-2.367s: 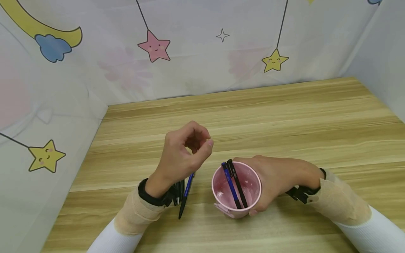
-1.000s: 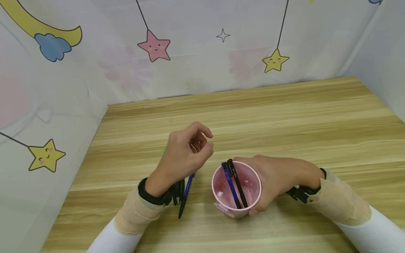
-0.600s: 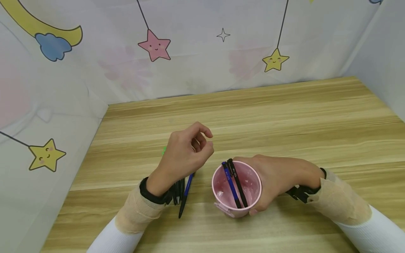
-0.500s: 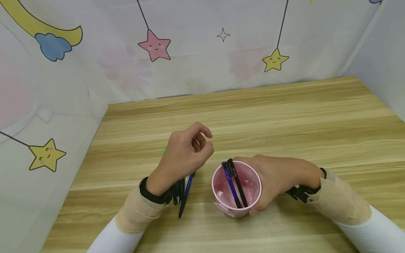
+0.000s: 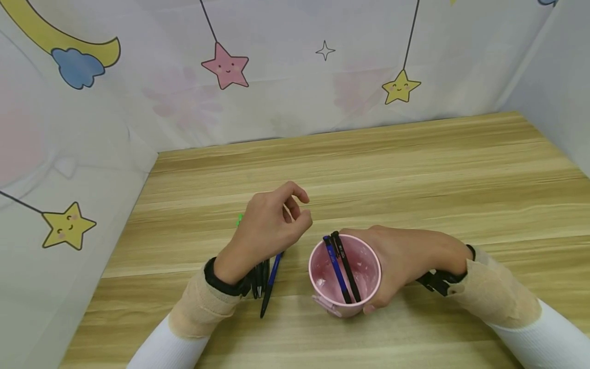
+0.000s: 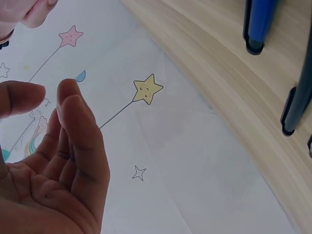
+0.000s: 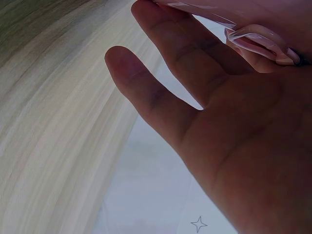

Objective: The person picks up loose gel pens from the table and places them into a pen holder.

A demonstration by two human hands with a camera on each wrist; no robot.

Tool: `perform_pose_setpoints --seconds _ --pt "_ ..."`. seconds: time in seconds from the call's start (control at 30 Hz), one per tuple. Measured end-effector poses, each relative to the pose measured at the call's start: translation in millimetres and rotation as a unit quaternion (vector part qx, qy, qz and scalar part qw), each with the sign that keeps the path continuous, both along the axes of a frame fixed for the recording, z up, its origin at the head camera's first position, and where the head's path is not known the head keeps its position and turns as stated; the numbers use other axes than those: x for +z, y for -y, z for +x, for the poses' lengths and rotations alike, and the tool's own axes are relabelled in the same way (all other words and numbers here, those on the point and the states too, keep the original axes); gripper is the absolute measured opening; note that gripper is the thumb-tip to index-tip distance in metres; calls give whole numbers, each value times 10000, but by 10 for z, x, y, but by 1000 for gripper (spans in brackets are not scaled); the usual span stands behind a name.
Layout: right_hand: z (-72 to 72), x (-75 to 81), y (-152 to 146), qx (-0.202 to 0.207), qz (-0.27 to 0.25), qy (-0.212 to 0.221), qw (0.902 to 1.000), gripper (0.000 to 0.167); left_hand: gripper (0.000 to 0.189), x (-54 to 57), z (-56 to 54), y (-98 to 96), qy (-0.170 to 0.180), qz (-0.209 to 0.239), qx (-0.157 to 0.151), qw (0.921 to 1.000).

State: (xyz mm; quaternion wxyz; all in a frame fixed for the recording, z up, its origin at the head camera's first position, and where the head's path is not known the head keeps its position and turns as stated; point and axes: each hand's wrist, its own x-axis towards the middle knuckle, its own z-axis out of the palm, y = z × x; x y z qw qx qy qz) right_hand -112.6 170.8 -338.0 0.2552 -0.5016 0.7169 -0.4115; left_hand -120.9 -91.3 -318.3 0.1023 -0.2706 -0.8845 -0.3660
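My left hand hovers over the pens on the table, left of the pink pen cup. Its fingers are loosely bent, and a gap shows between thumb and index finger in the left wrist view, with nothing held. With my right hand I hold the cup from its right side, thumb in front and fingers behind. Inside lean a blue pen and a black pen. Below the left wrist lie another blue pen and several black pens, partly hidden by the hand.
A small bright green piece peeks out beside the left hand; the rest of it is hidden. The wood-grain table ends at a printed cloth backdrop behind and at the left.
Since the earliest frame, my left thumb and index finger have parted and the green piece has come into view. Lately the left hand has sunk slightly. The right hand and cup stay put.
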Motion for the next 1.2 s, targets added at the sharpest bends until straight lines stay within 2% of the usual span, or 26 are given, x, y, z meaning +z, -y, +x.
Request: perform_pose_setpoints --seconds 0.47,1.2 --pt "-12 13 -10 -12 39 0 10000 82 17 26 14 -23 326 -475 171 9982" --pt "-17 13 -20 -31 37 -6 10000 82 24 -3 6 -36 548 -1499 395 9864"
